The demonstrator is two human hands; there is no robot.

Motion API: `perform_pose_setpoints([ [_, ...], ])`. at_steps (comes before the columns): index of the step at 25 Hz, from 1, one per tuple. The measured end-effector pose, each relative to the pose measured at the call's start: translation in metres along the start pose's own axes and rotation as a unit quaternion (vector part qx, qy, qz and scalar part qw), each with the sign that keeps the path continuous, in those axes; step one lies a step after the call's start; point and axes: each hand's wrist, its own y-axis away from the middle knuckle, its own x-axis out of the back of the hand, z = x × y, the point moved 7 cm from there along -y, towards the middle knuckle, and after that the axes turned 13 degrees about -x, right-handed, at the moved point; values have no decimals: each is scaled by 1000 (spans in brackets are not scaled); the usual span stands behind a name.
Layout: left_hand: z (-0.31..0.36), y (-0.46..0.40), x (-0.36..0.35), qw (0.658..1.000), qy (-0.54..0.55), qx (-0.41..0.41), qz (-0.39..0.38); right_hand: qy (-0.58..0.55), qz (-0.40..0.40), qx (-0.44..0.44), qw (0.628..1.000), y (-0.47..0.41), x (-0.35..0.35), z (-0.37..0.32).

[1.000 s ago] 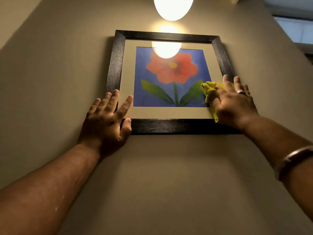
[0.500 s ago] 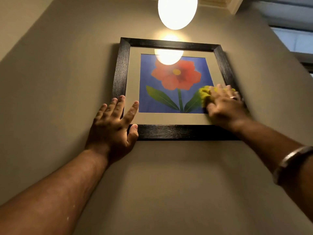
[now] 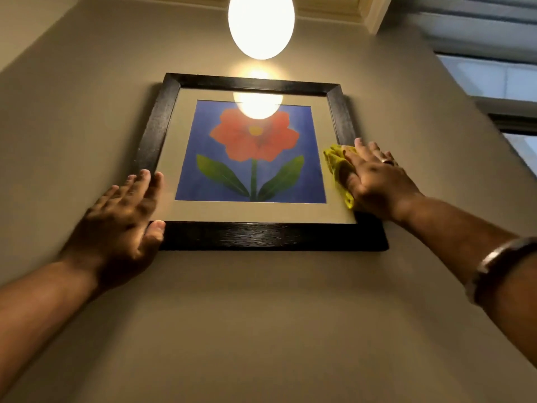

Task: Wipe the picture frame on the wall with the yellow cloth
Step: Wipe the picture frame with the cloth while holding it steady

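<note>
A black picture frame (image 3: 261,236) hangs on the beige wall, holding a red flower on blue behind glass. My left hand (image 3: 122,216) lies flat on the frame's lower left corner, fingers together, thumb on the bottom rail. My right hand (image 3: 374,181) presses the yellow cloth (image 3: 334,161) against the glass and the right rail, near the lower right corner. Most of the cloth is hidden under the palm; a crumpled edge sticks out to the left.
A glowing oval lamp (image 3: 261,24) hangs just above the frame and reflects in the glass. A window (image 3: 494,80) sits at the upper right, past the wall's corner. Bare wall surrounds the frame.
My right hand and the cloth have slid a little to the right and up, off the blue picture toward the right rail. My left hand's thumb has closed toward the fingers. The view tilted upward.
</note>
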Motion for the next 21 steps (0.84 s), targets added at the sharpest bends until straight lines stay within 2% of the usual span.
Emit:
perform_pose_setpoints([
  [2,3,-7,2,999,-17,27,-13,-65,-33,-14,997,5,-6,5],
  [5,14,-21,-7,992,-46,110,-40,-77,-19,91,993,77,-23,19],
  [7,19,-27,-14,989,-56,128,-51,-46,-6,151,987,111,-29,25],
  [9,18,-28,-16,990,-47,128,-40,-20,0,149,989,70,-24,24],
  [11,15,-23,-17,991,-37,128,-24,-35,-20,80,996,-11,-13,4],
  [13,17,-22,-16,993,-33,115,-6,-74,-53,19,996,-71,8,-16],
  [15,22,-23,-16,994,-36,99,15,-74,-46,20,996,-72,7,-13],
  [18,30,-21,-10,998,-24,49,26,-66,-18,96,993,29,-24,7],
  [21,64,-37,-8,995,-29,-99,-1,-58,-13,109,992,86,-27,15],
])
